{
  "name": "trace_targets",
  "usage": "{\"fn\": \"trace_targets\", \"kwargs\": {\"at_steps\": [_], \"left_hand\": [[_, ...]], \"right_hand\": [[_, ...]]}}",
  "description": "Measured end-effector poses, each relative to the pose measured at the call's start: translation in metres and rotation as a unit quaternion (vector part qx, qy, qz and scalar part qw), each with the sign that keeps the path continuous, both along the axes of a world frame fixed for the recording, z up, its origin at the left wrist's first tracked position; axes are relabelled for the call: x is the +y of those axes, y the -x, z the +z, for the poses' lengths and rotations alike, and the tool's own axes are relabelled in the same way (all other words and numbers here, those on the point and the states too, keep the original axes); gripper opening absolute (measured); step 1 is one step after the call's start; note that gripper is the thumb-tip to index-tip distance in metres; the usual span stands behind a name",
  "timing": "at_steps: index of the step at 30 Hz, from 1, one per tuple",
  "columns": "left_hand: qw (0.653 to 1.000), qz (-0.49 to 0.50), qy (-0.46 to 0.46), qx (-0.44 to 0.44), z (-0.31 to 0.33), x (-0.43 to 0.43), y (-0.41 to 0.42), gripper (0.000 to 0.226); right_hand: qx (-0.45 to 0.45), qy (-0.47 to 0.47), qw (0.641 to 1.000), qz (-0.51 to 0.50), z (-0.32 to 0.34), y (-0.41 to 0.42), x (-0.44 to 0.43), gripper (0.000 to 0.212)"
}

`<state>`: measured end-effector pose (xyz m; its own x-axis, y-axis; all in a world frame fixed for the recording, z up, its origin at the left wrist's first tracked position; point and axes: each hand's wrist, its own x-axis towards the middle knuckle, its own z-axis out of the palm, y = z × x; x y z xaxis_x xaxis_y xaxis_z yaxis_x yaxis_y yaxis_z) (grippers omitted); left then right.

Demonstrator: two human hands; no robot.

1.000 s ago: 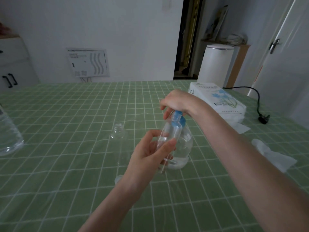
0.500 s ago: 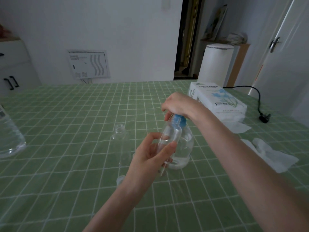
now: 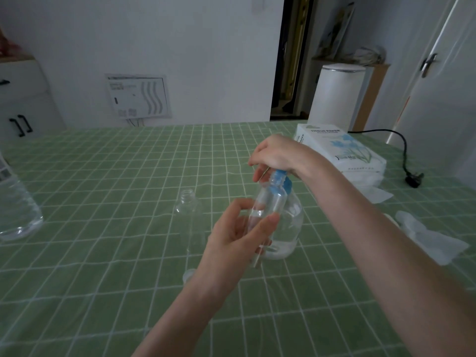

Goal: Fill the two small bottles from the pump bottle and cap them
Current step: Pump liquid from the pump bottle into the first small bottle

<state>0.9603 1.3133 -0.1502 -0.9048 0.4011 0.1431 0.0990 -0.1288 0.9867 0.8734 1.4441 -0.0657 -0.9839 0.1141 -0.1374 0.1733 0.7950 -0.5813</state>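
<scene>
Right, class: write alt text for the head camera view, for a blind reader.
A person's left hand holds a small clear bottle up to the blue head of a pump bottle, whose top the right hand grips. A second small bottle stands uncapped on the green checked tablecloth.

We see everything from one wide-angle camera worn on the person's head, facing forward and tilted down over the green checked table (image 3: 103,253). Both forearms enter from the bottom edge. The left hand (image 3: 239,238), holding the small bottle (image 3: 268,202), and the right hand (image 3: 275,155), on the pump bottle (image 3: 291,228), sit near the centre, close to the lens. Farther off, the white wall (image 3: 180,47) fills the top and a door (image 3: 443,99) leans along the right edge.
</scene>
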Motion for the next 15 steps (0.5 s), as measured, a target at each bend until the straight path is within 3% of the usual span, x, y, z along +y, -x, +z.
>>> {"fn": "trace_targets", "kwargs": {"at_steps": [15], "left_hand": [[1.0, 0.007, -0.016, -0.006, 0.002, 0.005, -0.001, 0.04]], "right_hand": [[0.017, 0.009, 1.0, 0.001, 0.007, -0.004, 0.0, 0.032]]}}
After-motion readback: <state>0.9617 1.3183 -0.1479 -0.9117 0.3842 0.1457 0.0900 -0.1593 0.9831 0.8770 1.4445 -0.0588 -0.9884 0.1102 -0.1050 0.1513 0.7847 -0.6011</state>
